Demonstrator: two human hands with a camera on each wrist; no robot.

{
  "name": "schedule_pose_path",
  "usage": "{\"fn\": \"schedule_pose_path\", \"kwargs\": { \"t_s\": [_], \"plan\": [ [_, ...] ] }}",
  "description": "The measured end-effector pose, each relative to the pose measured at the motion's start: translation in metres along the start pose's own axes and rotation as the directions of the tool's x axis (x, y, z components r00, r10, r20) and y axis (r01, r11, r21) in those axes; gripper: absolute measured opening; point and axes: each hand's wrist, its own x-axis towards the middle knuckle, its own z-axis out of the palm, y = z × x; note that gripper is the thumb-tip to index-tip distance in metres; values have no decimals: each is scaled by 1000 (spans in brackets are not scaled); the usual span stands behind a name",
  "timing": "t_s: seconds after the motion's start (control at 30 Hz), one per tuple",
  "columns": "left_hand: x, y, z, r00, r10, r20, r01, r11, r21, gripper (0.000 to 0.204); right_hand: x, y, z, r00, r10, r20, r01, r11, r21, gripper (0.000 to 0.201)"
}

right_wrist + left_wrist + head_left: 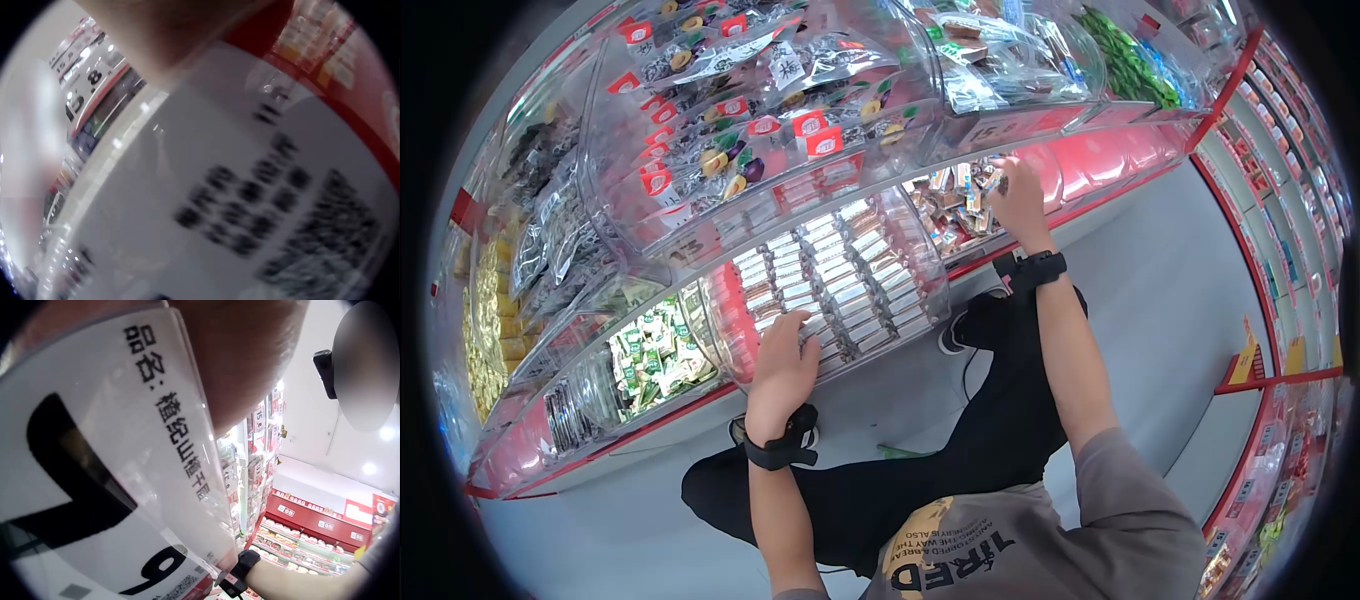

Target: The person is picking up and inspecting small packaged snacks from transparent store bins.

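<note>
Head view: glossy oblong packets [828, 270]

I see silvery wrapped bars [830, 275] in tidy rows, small brown-and-white packets [953, 208] heaped loosely alongside, both by shelf [640, 431] front edge.

Bars [830, 275] in a bin [920, 240], packets [658, 355] to their left, wrapped pieces [960, 205] to their right, bags [790, 72] in trays [950, 145] above

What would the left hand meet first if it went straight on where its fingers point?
The left hand would likely meet the rows of wrapped bars just ahead, though its height over them is unclear.
</note>
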Motion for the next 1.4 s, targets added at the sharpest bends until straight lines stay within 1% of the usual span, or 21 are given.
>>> {"fn": "schedule_pose_path", "kwargs": {
  "t_s": [0.03,0.13,0.17,0.27,0.37,0.47,0.5,0.57,0.6,0.67,0.77,0.83,0.9,1.0,1.03,1.13,1.17,1.23,1.27,1.33,1.4],
  "plan": [
    [2,-1,1,1000,9,-11,-9,1000,1,30,4,2,3,998,-43,51,49,989,-139,29],
    [2,0,-2,1000,27,11,-27,1000,10,29,5,-12,2,981,-14,196,81,939,-335,32],
    [2,0,-3,999,30,12,-30,999,20,28,9,-18,-3,967,51,251,30,951,-308,29],
    [1,1,-1,999,43,14,-43,999,25,27,3,3,13,994,-4,107,26,979,-203,25],
    [2,1,-2,999,49,-13,-49,999,12,27,7,-5,5,989,76,128,-69,996,-63,24],
    [-2,-2,0,1000,25,6,-25,999,38,27,-1,0,11,983,-41,-181,69,985,157,25],
    [-1,-2,-1,1000,13,13,-14,999,42,27,-2,-12,4,995,69,-79,-46,963,266,26],
    [2,-3,-2,1000,1,-4,-1,999,41,27,-13,-49,-32,953,255,165,-302,853,426,27],
    [3,-4,0,1000,-3,-19,3,999,34,27,-23,-65,-45,962,198,189,-272,765,583,27],
    [-1,-3,1,1000,-7,-20,8,999,47,27,-37,-94,-67,976,82,202,-216,506,835,28],
    [0,-1,-3,1000,-2,19,0,995,97,27,-42,-115,-86,967,-174,184,-70,512,856,31],
    [2,-1,-2,999,-25,33,22,995,95,27,-46,-128,-95,928,-189,320,-246,333,910,32],
    [3,-4,-2,1000,31,-1,-31,998,54,26,-45,-140,-89,881,-205,426,-401,153,903,33],
    [3,-12,3,997,73,7,-73,997,-6,24,-49,-157,-82,847,-262,462,-484,-24,875,30],
    [5,-14,2,996,85,5,-85,996,-23,23,-51,-156,-76,831,-293,473,-486,31,873,27],
    [3,-11,4,987,117,-114,-126,989,-72,24,-56,-165,-59,768,-285,573,-564,121,817,27],
    [2,-7,3,996,54,-77,-61,993,-100,25,-56,-170,-56,766,-297,570,-537,192,822,30],
    [6,2,-5,998,-61,-14,58,988,-140,28,-63,-181,-47,795,-267,544,-471,292,832,31],
    [8,3,-8,998,-52,-20,48,986,-157,29,-68,-184,-41,810,-246,532,-442,340,830,31],
    [5,4,-8,999,-47,-20,42,979,-200,33,-75,-189,-33,817,-258,516,-313,554,772,33],
    [7,1,-7,995,-99,-11,95,976,-194,39,-74,-196,-30,811,-301,501,-142,730,668,32]
  ]
}}
